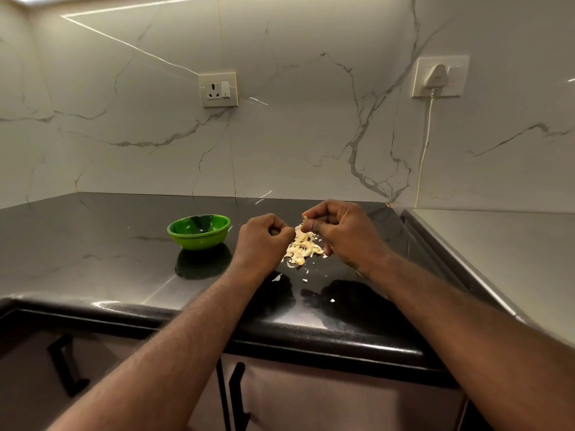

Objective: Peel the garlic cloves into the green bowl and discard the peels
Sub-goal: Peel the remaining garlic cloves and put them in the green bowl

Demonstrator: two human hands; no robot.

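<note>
Both hands hover close together over the middle of the black counter (93,244), a little right of centre and well back from its rounded front edge. The left hand (264,241) is curled into a loose fist, its fingertips pinched together at the side facing the other hand; whether anything sits in that pinch cannot be told. The right hand (339,231) is also curled, thumb and fingers closed on a small pale scrap that shows at the fingertips (306,219); it could be a clove or a bit of skin, too small to tell.

Between and just below the hands lies a heap of peels (301,248), pale yellow and papery, resting on the counter. A few loose flakes (276,277) are scattered nearer the front edge.

The green bowl (199,231) stands upright on the counter to the left of the left hand, near it but apart, and nearer the back wall than the front edge. Its inside looks dark and glossy; what it contains cannot be made out.

On the marble wall behind, a socket (217,89) sits above the bowl, and a plug (437,76) with a white cord (426,135) hangs toward the counter's back right corner. Drawer handles (238,390) show below the front edge.
</note>
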